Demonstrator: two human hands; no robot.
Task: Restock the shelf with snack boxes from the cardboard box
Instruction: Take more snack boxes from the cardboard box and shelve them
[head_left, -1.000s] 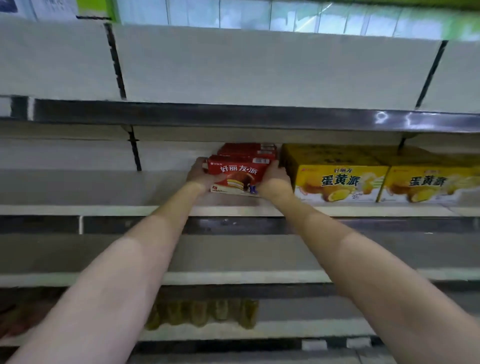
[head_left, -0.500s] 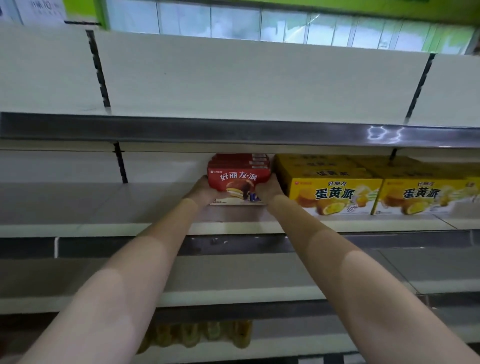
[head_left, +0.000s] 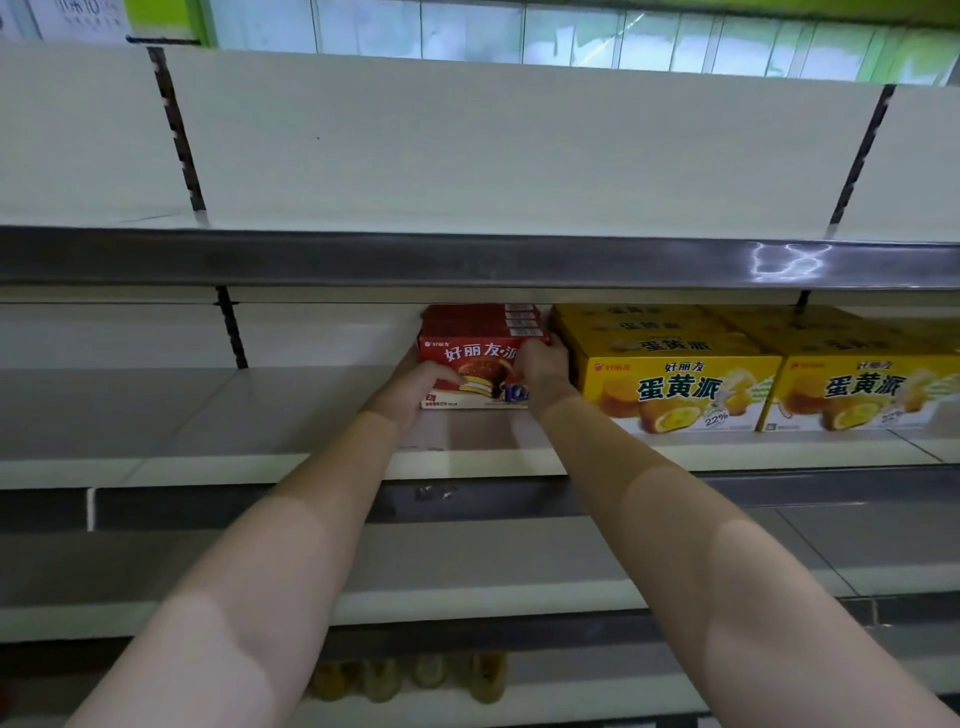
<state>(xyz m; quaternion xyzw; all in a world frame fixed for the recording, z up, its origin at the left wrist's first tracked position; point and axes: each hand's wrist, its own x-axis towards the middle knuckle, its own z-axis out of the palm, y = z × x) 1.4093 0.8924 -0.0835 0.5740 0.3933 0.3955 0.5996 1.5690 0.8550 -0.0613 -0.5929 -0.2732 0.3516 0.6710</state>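
A red snack box (head_left: 480, 358) with a chocolate pie picture stands on the white middle shelf (head_left: 260, 415), in front of several more red boxes (head_left: 483, 318) lined up behind it. My left hand (head_left: 415, 387) grips its lower left corner, thumb across the front. My right hand (head_left: 543, 366) holds its right side, squeezed between the red box and the yellow boxes. The cardboard box is out of view.
Yellow snack boxes (head_left: 680, 389) fill the same shelf to the right, touching the red row. A dark shelf edge (head_left: 467, 260) hangs low just above the boxes. Bare shelf boards lie to the left and below. Bottles (head_left: 410, 675) stand on the bottom shelf.
Both hands have pushed the red box back on the shelf and squared it against the row behind. The camera has tilted upward a little.
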